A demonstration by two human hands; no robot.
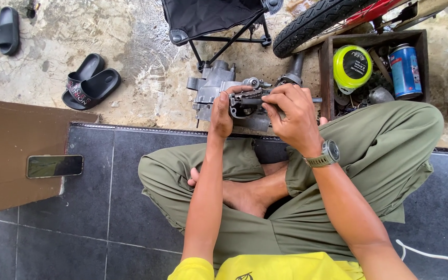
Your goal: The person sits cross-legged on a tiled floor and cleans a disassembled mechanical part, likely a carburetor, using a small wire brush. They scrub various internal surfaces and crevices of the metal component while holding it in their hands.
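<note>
View from above of a person seated cross-legged on a floor of dark grey square tiles (105,207), whose front edge meets rough, stained pale concrete ground (141,57). On the concrete lie a pair of black slide sandals (90,81), a black folding camp stool (216,21), a black rubber tyre (315,22) and an open brown wooden box (327,78) holding a lime-green round tin (352,66) and a blue spray can (405,70). A brown board (6,155) at left carries a black smartphone (55,166). The grey cast-metal engine part (216,85), dull, greasy and irregular in outline, rests on the concrete just beyond the tile edge, directly in front of the knees. The left hand (222,111) clasps its near side, fingers curled closed around the casting. The right hand (291,116), a grey watch (327,154) at the wrist, has its fingers pinched closed on a dark slender tool (252,101) laid against the part.
</note>
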